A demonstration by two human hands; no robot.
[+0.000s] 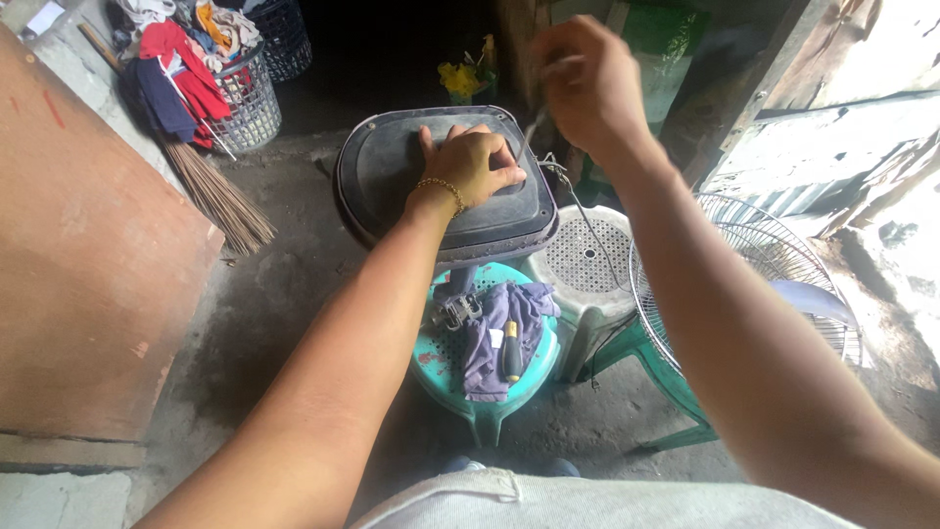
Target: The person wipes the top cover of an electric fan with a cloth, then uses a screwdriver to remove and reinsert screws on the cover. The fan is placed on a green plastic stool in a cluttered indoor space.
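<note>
Taking the dark fan base as the marker, a reddish-brown board leans at the far left of it, and behind that board a wire basket stands heaped with red, blue and orange clothes. A straw broom slants down from the basket toward the base's left edge. The base itself is a rounded, dark grey plastic plate with a raised rim, tipped up on its stem so that its flat underside faces the person; it stands over a teal plastic stool. The left hand, a gold bracelet at its wrist, lies spread on the upper right part of the base, fingers curled down and pressing on it rather than wrapped about anything. Below the base, on the stool's seat, lie a purple rag and a yellow-handled screwdriver, with a small metal part just beside the rag. Above the base's right corner the right hand is raised with fingers pinched shut on a thin grey cord, which hangs down past the base's right edge. Right of the base stands a pale perforated stool, and further right a round wire fan guard leans over a green frame.
</note>
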